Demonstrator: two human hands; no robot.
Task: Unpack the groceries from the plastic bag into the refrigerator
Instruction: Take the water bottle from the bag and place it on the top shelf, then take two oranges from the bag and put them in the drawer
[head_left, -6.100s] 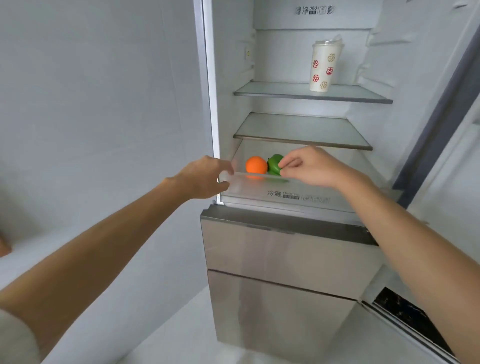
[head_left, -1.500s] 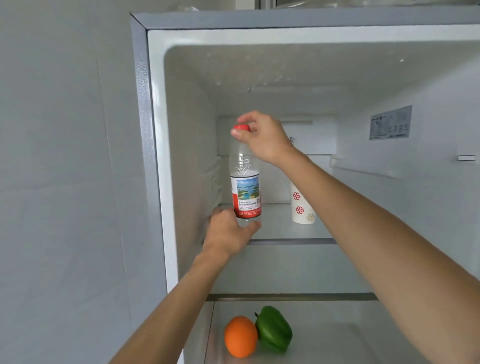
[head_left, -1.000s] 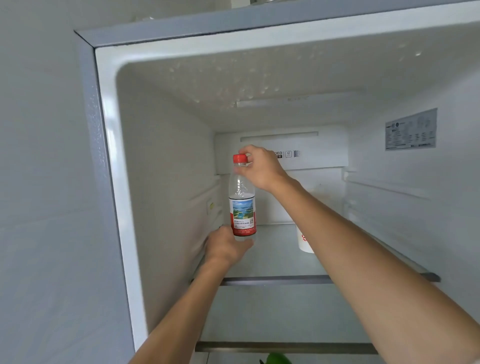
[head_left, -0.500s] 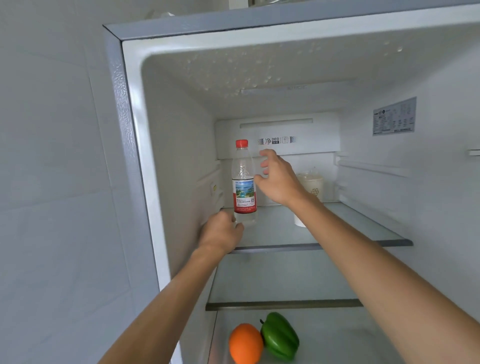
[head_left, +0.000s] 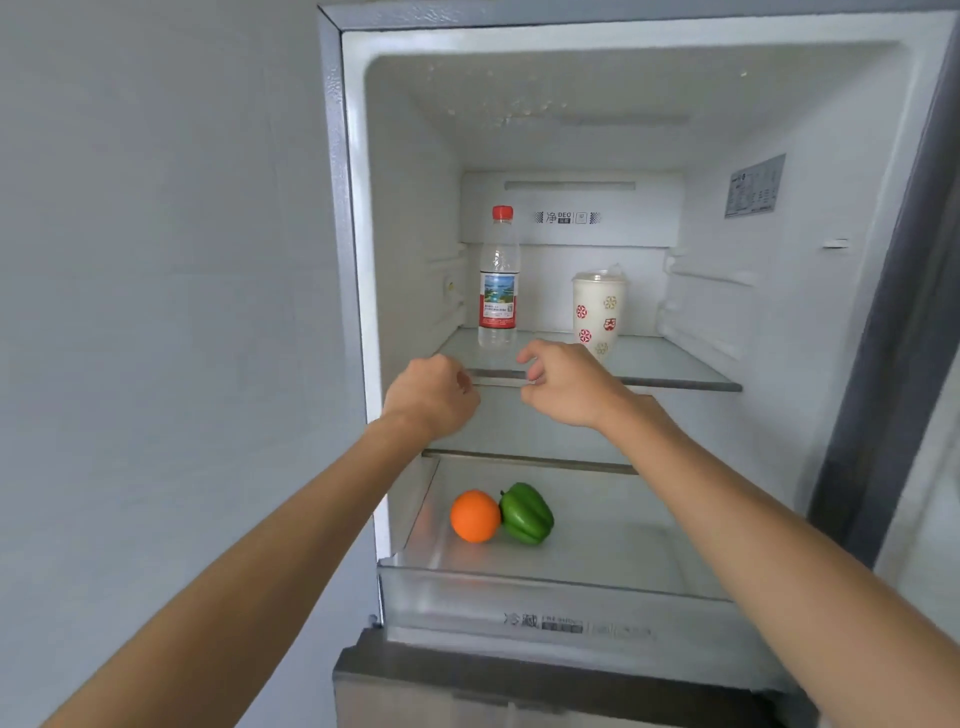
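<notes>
A: Where does the water bottle (head_left: 498, 280) stand?

B: Upright on the top glass shelf (head_left: 675, 364) of the open refrigerator (head_left: 353, 260), toward the left wall, red cap up. A lidded paper cup (head_left: 597, 312) with red motifs stands near it on the right, on the same shelf.

A: And the hands?

B: Both are raised in front of that shelf's front edge, holding nothing. The left hand (head_left: 431, 397) has its fingers curled in on themselves; the right hand (head_left: 563, 387) shows fingers loosely bent, thumb apart, empty.

A: Lower down?

B: An orange (head_left: 474, 516) and a green bell pepper (head_left: 527, 513) lie touching in the clear drawer (head_left: 519, 597) at the bottom, with the orange on the left.
</notes>
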